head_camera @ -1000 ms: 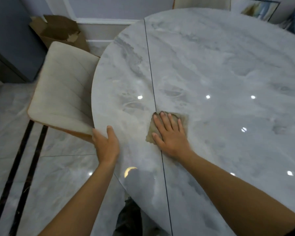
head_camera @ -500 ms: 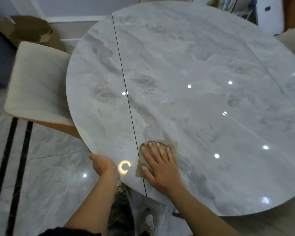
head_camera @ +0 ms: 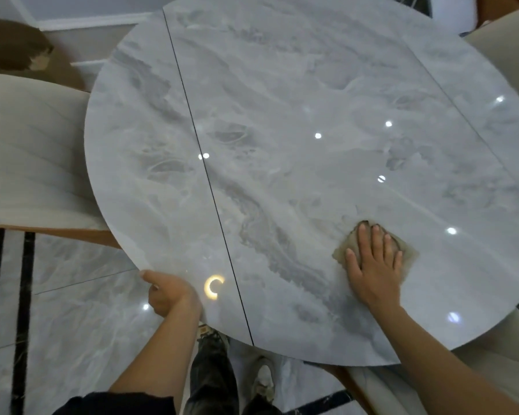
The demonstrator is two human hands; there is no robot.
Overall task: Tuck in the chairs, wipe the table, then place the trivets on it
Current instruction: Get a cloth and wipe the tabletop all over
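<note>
A home dining room. A round marble tabletop (head_camera: 282,115) stands among cream upholstered chairs (head_camera: 27,151). Glossy marble floor tiles (head_camera: 72,324) lie below.

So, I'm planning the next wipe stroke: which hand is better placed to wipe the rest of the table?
Right: the right hand lies flat on the cloth on the table; the left hand holds only the near rim, without a cloth.

My right hand (head_camera: 372,265) is pressing the cloth (head_camera: 409,255) onto the table (head_camera: 282,109) at four o'clock, my left hand (head_camera: 169,292) gripping its seven-o'clock edge.
</note>
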